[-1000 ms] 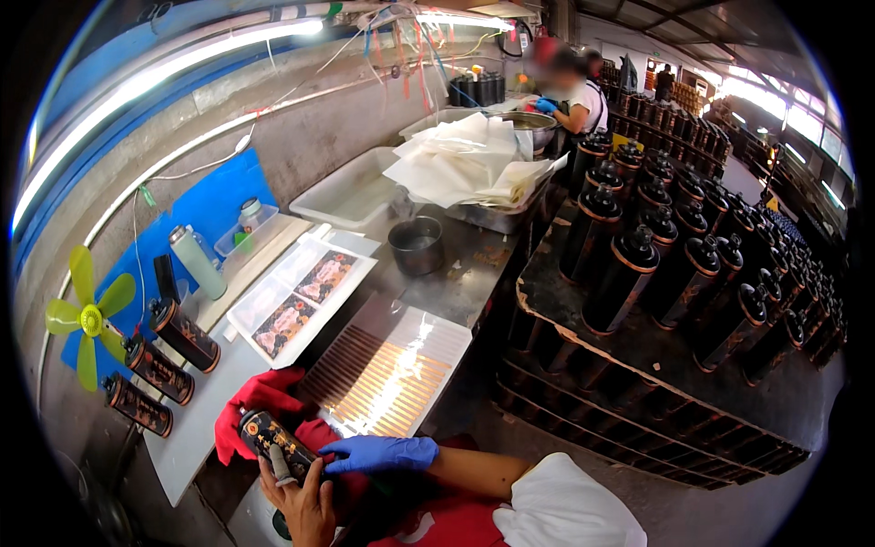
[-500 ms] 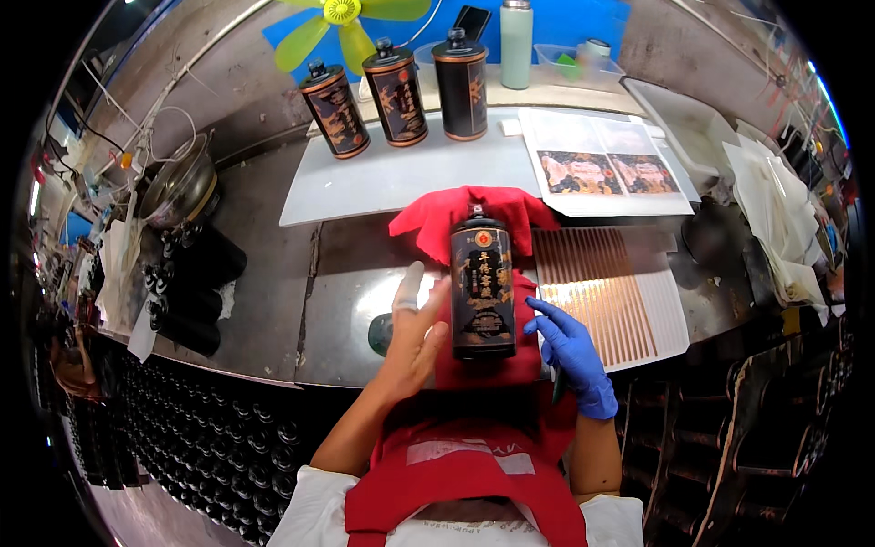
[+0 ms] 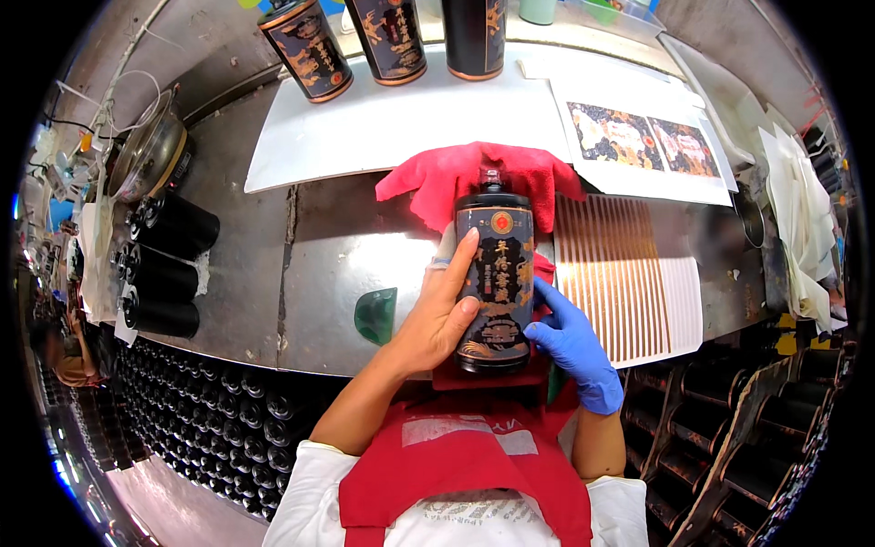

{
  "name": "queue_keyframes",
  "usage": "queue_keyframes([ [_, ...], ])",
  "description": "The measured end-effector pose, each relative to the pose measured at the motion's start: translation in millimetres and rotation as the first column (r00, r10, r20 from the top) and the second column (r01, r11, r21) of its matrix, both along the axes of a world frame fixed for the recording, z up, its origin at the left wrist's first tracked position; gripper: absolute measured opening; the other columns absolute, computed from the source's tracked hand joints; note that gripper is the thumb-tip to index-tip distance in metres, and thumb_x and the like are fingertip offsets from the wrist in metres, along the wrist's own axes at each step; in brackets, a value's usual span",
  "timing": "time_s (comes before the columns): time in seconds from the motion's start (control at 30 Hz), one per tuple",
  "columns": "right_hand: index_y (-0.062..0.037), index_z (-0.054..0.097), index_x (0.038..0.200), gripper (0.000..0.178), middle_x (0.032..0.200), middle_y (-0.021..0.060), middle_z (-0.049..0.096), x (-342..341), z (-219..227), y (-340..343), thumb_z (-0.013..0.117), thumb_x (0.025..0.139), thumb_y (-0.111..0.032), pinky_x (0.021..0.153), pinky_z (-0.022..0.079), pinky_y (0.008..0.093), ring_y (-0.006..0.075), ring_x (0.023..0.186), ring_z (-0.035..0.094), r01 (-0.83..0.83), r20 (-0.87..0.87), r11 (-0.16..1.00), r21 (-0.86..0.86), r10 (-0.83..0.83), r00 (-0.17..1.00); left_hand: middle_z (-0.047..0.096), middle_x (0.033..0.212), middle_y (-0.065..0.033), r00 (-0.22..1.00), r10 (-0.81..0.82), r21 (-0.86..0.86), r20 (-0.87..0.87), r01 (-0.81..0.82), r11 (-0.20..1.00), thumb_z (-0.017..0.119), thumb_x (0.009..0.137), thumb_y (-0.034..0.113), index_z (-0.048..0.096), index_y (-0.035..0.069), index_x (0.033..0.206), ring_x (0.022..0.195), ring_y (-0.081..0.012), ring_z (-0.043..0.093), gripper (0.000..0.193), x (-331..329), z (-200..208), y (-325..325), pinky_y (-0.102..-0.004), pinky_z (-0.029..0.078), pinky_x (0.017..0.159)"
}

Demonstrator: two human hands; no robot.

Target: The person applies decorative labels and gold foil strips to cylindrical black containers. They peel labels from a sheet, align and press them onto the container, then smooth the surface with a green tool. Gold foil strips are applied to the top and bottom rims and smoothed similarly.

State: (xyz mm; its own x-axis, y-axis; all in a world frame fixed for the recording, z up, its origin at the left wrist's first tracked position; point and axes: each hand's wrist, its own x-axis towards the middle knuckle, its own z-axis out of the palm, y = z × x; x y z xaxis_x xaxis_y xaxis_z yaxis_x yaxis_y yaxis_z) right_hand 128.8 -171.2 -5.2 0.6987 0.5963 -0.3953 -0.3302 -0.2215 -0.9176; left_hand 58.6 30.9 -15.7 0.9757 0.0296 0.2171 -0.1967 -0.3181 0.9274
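Steel workbench [image 3: 301, 273] with a dark labelled bottle [image 3: 493, 273] lying on a red cloth [image 3: 474, 178] at its near edge.

Both hands hold the bottle: the bare left hand [image 3: 437, 314] lies flat along its left side, fingers stretched over the label, while the right hand [image 3: 570, 342], in a blue glove, cups its lower right side. Three more labelled bottles [image 3: 387, 36] stand on a white board [image 3: 401, 128] beyond; printed label sheets [image 3: 638, 137] and a striped sheet [image 3: 629, 273] lie to the right.

bright overhead light | glare on steel table [image 3: 328, 273] | fisheye-bent, dark rim
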Motion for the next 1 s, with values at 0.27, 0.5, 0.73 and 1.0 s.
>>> queue_keyframes([
  [0.27, -0.0065, 0.036, 0.139, 0.078, 0.099, 0.0018, 0.053, 2, -8, -3, 0.075, 0.073, -0.016, 0.055, 0.038, 0.0180, 0.0029, 0.059, 0.041, -0.021, 0.020, 0.999, 0.036, 0.020, 1.000, 0.012, 0.149, -0.0247, 0.999, -0.020, 0.019, -0.037, 0.020, 1.000, 0.033, 0.094, 0.046, 0.010, 0.000, 0.145, 0.138, -0.0371, 0.012, 0.072, 6, -3, 6, -0.0394, 0.011, 0.110],
  [0.5, -0.0145, 0.023, 0.145, 0.084, 0.116, 0.0120, 0.046, -1, 26, 1, 0.069, 0.078, -0.036, 0.062, 0.046, 0.0278, 0.0183, 0.066, 0.054, -0.088, 0.409, 0.974, -0.208, 0.168, 0.897, 0.016, 0.146, -0.0275, 0.995, -0.040, -0.012, -0.087, 0.039, 0.999, 0.046, 0.090, 0.041, 0.012, 0.001, 0.145, 0.136, -0.0404, 0.015, 0.076, -2, 2, 4, -0.0421, 0.011, 0.110],
  [0.73, -0.0191, 0.021, 0.145, 0.078, 0.121, 0.0179, 0.044, -5, 28, -4, 0.057, 0.083, -0.051, 0.077, 0.049, 0.0401, 0.0390, 0.093, 0.058, -0.217, 0.485, 0.914, -0.342, 0.369, 0.793, 0.017, 0.146, -0.0271, 0.987, -0.098, -0.065, -0.129, 0.090, 0.994, 0.050, 0.089, 0.040, 0.011, 0.002, 0.145, 0.136, -0.0409, 0.014, 0.079, -1, 2, 4, -0.0430, 0.009, 0.110],
  [1.0, -0.0183, 0.018, 0.146, 0.083, 0.117, 0.0182, 0.044, 24, 41, 17, 0.061, 0.082, -0.047, 0.078, 0.048, 0.0385, 0.0357, 0.095, 0.057, -0.135, 0.563, 0.940, -0.313, 0.299, 0.771, 0.010, 0.148, -0.0268, 0.995, 0.001, -0.002, -0.095, -0.002, 1.000, 0.051, 0.086, 0.047, 0.004, -0.002, 0.144, 0.138, -0.0382, 0.011, 0.090, 11, 9, 9, -0.0416, 0.011, 0.110],
])
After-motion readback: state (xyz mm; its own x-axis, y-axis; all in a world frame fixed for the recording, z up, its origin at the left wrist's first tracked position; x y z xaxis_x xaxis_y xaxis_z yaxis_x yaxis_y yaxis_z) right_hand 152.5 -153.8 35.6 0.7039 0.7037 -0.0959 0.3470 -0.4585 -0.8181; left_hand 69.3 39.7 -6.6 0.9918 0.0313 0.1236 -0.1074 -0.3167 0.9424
